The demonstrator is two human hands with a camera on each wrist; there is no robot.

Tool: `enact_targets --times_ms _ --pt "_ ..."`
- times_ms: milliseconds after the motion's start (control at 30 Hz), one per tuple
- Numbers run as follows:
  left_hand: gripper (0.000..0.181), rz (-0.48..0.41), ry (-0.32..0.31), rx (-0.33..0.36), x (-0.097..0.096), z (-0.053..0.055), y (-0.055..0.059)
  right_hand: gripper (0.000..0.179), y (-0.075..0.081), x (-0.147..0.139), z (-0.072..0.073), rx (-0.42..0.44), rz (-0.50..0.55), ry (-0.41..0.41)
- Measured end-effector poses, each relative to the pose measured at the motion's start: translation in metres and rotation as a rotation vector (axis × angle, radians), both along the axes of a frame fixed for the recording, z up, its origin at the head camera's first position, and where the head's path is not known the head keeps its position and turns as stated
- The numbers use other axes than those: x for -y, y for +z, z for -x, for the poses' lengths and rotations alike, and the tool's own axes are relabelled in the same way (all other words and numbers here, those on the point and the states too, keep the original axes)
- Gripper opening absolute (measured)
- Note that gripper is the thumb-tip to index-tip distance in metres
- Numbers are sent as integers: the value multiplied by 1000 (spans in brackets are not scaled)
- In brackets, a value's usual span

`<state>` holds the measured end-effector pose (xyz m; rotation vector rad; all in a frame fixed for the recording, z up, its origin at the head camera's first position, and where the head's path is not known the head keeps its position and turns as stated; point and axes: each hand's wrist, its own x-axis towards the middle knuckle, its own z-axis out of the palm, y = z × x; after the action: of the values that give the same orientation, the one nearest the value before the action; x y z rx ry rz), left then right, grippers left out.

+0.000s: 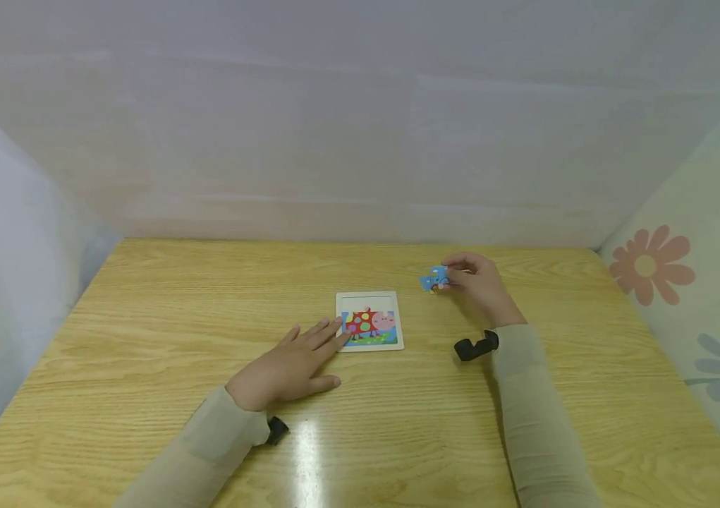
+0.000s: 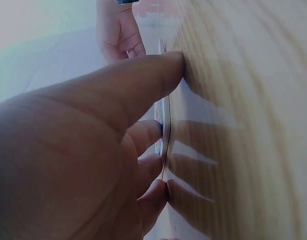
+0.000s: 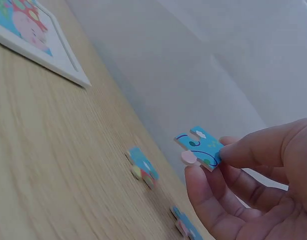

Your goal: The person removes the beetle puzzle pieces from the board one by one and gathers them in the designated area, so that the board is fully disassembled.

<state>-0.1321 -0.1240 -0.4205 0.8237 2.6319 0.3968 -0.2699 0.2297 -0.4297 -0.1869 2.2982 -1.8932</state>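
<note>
A white-framed puzzle tray (image 1: 400,326) lies flat on the table, its lower part filled with a red spotted, pink-faced animal picture; the upper part shows bare white. Fingers spread, my left hand (image 1: 293,368) rests at the tray's left side, fingertips on its edge and thumb tip on the wood. To the tray's upper right, my right hand (image 1: 479,288) pinches a blue jigsaw piece (image 3: 202,146) between thumb and fingers, raised above the table. This piece carries a dark curved line, a small white cloud and a pink knob.
Under the right hand, the right wrist view shows a blue jigsaw piece (image 3: 142,165) with yellow and red parts, and another blue piece (image 3: 184,223) with pink on it. The wooden table (image 1: 207,296) ends at a pale cloth wall (image 1: 271,141) behind; a flowered panel (image 1: 715,282) stands right.
</note>
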Motion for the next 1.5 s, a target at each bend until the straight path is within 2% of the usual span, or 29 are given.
enact_targets --times_ms 467,700,933,1200,1300,1500 --pt "75 -4 4 5 -1 -1 -1 35 -6 -45 2 2 -67 -162" --pt "75 -4 -12 -27 -2 0 -3 34 -7 -58 -2 5 -112 -276" --pt "76 -6 -15 -38 -3 1 -4 33 -13 -67 0 -5 -98 -348" --pt "76 -8 -13 -30 -3 0 -3 28 -15 -68 -4 -25 -233 -427" --pt "76 -5 -10 -23 -4 0 -2 27 -17 -67 -3 -22 -250 -442" --pt "76 -3 -7 -20 -4 0 -1 26 -21 -67 1 -32 -353 -476"
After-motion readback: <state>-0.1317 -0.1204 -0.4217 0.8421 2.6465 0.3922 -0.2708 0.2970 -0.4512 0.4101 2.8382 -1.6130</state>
